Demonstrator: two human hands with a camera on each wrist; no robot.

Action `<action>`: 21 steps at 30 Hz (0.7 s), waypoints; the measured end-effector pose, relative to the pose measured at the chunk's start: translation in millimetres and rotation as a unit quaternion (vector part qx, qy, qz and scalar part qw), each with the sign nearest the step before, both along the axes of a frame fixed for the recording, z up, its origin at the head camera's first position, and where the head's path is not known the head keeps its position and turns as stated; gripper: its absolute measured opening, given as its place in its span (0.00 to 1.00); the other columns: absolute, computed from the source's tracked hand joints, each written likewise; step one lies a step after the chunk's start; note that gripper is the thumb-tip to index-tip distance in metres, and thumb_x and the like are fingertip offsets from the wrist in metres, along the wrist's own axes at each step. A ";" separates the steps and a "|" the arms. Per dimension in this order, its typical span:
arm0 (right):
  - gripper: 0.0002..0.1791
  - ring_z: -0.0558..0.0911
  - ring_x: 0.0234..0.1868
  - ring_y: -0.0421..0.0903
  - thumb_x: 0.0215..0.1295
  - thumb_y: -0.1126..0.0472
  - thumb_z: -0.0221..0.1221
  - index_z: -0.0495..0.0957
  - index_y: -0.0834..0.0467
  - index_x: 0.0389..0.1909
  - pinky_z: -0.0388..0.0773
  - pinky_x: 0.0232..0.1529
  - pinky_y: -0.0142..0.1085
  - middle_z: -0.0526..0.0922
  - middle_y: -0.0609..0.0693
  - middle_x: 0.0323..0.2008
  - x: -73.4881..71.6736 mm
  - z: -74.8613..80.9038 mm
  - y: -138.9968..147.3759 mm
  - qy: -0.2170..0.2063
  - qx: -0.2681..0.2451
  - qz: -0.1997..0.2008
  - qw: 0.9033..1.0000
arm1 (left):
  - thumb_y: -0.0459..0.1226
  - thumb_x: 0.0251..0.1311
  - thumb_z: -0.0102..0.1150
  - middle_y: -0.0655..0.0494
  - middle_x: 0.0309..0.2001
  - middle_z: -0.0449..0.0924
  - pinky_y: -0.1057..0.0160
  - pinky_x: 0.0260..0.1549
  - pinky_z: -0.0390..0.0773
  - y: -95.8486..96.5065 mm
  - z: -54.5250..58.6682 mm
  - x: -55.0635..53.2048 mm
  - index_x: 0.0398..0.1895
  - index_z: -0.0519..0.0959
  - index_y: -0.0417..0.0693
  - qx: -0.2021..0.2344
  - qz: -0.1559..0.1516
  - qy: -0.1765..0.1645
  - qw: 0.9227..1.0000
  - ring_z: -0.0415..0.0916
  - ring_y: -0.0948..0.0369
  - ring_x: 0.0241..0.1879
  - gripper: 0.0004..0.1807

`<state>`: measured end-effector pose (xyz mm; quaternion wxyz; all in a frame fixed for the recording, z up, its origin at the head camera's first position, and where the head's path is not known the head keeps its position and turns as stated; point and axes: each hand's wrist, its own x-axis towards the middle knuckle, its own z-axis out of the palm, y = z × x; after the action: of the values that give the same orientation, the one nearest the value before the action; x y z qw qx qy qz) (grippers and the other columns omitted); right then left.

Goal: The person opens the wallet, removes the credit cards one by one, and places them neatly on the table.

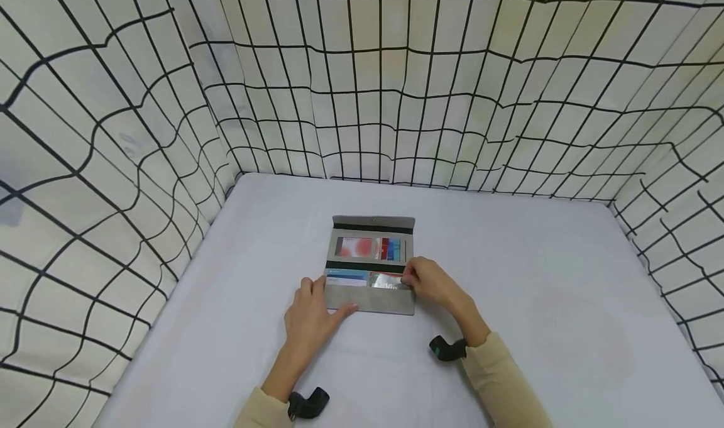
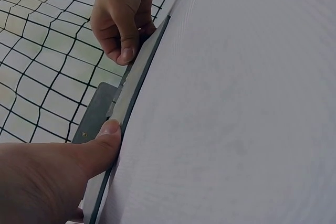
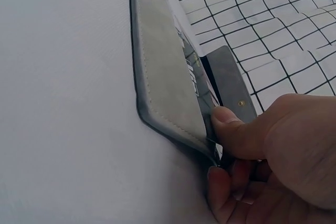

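Observation:
An unfolded grey wallet (image 1: pixel 370 300) lies on the white table with cards in its slots. My left hand (image 1: pixel 310 318) grips its lower left part; in the left wrist view the thumb (image 2: pixel 109 129) presses on the wallet's front panel (image 2: pixel 137 72). At the right side, my right hand (image 1: pixel 432 283) pinches the end of a shiny silvery card (image 1: pixel 386 281), which sits partly inside the lower right slot. The right wrist view shows the thumb (image 3: pixel 227 116) on this dark-looking card (image 3: pixel 195 80), with the other fingers curled by the wallet's corner. A blue and white card (image 1: pixel 347 278) fills the lower left slot.
The wallet's upper panel holds a pink card (image 1: pixel 357 247) and red and blue cards (image 1: pixel 391 249). Its flap (image 1: pixel 373 220) points away from me. Black netting (image 1: pixel 396 88) over white sheeting stands around the table (image 1: pixel 537 290). Dark wrist devices (image 1: pixel 308 404) sit below both hands.

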<state>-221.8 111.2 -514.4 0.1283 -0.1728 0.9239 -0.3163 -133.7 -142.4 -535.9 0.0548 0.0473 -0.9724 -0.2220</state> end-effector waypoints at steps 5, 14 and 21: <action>0.04 0.72 0.31 0.43 0.68 0.65 0.62 0.77 0.62 0.34 0.71 0.32 0.32 0.75 0.50 0.29 -0.1 -1.7 0.5 0.021 -0.010 0.002 1.000 | 0.66 0.47 0.69 0.47 0.40 0.68 0.66 0.18 0.61 0.2 0.8 -0.2 0.66 0.71 0.37 -0.003 -0.002 0.001 1.000 0.64 0.57 0.30 0.53; 0.04 0.73 0.35 0.44 0.68 0.63 0.62 0.79 0.60 0.35 0.73 0.38 0.35 0.78 0.51 0.34 -1.6 -3.1 -0.9 0.033 -0.007 -0.014 0.999 | 0.65 0.48 0.70 0.47 0.40 0.68 0.66 0.19 0.61 0.1 1.7 0.0 0.66 0.71 0.36 0.003 -0.002 0.009 1.000 0.64 0.57 0.30 0.52; 0.04 0.73 0.35 0.44 0.69 0.63 0.61 0.80 0.60 0.35 0.74 0.39 0.36 0.78 0.51 0.34 -1.8 -4.5 0.2 0.035 -0.001 -0.014 0.999 | 0.65 0.47 0.70 0.46 0.40 0.68 0.65 0.19 0.61 1.4 1.6 0.6 0.66 0.72 0.37 0.004 0.003 0.007 1.000 0.63 0.57 0.30 0.52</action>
<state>-223.7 111.3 -518.9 0.0916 -0.1706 0.9300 -0.3125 -133.1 -140.9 -534.2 0.0620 0.0485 -0.9710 -0.2257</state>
